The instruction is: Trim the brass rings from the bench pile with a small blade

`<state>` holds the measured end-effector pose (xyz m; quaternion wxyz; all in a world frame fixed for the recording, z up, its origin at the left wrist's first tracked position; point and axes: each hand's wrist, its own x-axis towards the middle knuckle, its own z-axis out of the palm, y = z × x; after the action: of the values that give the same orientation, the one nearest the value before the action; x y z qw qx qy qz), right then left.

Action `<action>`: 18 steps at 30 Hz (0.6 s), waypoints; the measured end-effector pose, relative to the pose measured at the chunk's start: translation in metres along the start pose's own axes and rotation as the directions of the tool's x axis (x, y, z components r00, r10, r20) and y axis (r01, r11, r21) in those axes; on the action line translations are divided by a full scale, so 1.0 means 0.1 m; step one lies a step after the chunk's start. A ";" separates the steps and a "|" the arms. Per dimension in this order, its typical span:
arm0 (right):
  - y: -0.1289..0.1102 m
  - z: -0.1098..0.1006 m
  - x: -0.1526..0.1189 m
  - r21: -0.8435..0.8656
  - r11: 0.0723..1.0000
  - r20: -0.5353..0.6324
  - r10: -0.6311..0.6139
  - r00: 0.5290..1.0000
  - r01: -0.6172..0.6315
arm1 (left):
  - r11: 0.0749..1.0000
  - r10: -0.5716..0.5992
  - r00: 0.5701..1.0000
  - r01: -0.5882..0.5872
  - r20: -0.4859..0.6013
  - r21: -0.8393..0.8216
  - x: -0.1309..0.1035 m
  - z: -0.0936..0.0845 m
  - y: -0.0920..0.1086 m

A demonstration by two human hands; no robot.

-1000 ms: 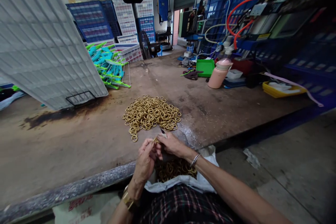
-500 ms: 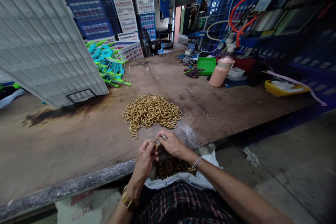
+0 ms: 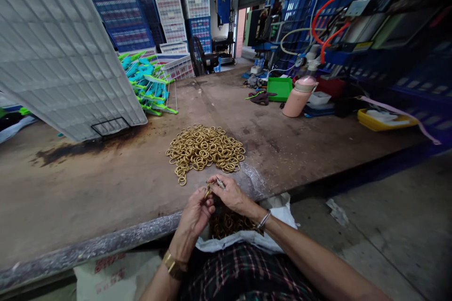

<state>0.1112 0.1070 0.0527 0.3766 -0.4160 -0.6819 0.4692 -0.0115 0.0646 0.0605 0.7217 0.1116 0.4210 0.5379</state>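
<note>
My left hand (image 3: 198,209), a gold watch on its wrist, pinches a brass-coloured ring (image 3: 207,193) between thumb and fingers. Close beside it, my right hand (image 3: 229,194) is closed around a small slim metal tool (image 3: 220,182), whose exact kind I cannot make out. The right fingertips meet the ring or lie just by it. Just beyond both hands, a pile of similar brass-coloured rings (image 3: 205,148) is heaped on the worn table (image 3: 141,193). Under my hands, a white sack (image 3: 243,237) in my lap holds many darker-looking rings (image 3: 231,224).
At the left leans a large pale ribbed panel (image 3: 70,56), with green and turquoise plastic pieces (image 3: 151,87) behind it. A pink bottle (image 3: 297,99), a green tray (image 3: 279,88) and a yellow tray (image 3: 383,120) stand right. Stacked crates (image 3: 130,23) line the back.
The ring in my left fingers has turned from nearly face-on to more edge-on. My right fingertips have shifted slightly left over it. The pile looks unchanged.
</note>
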 end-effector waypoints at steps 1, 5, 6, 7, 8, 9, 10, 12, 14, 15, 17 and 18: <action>0.00 0.00 0.01 0.001 1.000 0.005 -0.001 1.000 0.001 | 1.000 -0.014 1.000 0.014 0.006 -0.007 0.00 0.00 0.01; 0.01 0.00 0.03 -0.001 0.999 0.019 0.046 0.999 -0.045 | 0.999 -0.037 0.999 0.037 0.010 -0.025 -0.03 0.03 0.03; 0.00 0.00 0.03 -0.005 0.998 0.020 0.056 0.998 -0.056 | 0.999 -0.042 0.999 0.043 0.006 -0.029 -0.04 0.04 0.04; 0.00 0.00 0.03 -0.009 0.998 0.022 0.062 0.998 -0.062 | 0.998 -0.051 0.999 0.051 0.001 -0.033 -0.04 0.04 0.04; -0.01 0.00 0.03 -0.014 0.998 0.024 0.063 0.998 -0.063 | 0.997 -0.061 0.998 0.061 -0.005 -0.038 -0.04 0.04 0.04; -0.02 0.01 0.02 -0.019 0.998 0.027 0.061 0.998 -0.061 | 0.996 -0.074 0.997 0.073 -0.011 -0.044 -0.04 0.04 0.04; -0.03 0.01 0.02 -0.023 0.998 0.030 0.057 0.998 -0.057 | 0.995 -0.086 0.996 0.085 -0.016 -0.051 -0.03 0.04 0.03; -0.04 0.02 0.02 -0.023 0.998 0.033 0.053 0.998 -0.052 | 0.992 -0.111 0.993 0.110 -0.025 -0.061 -0.02 0.03 0.02; -0.05 0.02 0.02 -0.021 0.998 0.034 0.054 0.998 -0.053 | 0.989 -0.137 0.990 0.135 -0.027 -0.067 -0.01 0.02 0.01; -0.04 0.01 0.03 -0.032 0.998 0.029 0.055 0.998 -0.054 | 0.987 -0.148 0.989 0.146 -0.025 -0.069 -0.01 0.02 0.01; -0.02 0.00 0.03 -0.108 0.993 -0.006 0.053 0.999 -0.053 | 0.983 -0.165 0.986 0.163 -0.021 -0.078 -0.01 0.02 0.02; 0.00 -0.01 0.02 -0.175 0.983 -0.027 0.044 0.999 -0.048 | 0.982 -0.168 0.986 0.166 -0.019 -0.084 -0.01 0.03 0.03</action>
<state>0.1110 0.1092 0.0529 0.3355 -0.4686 -0.7064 0.4108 -0.0118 0.0657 0.0645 0.7628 0.0390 0.4156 0.4938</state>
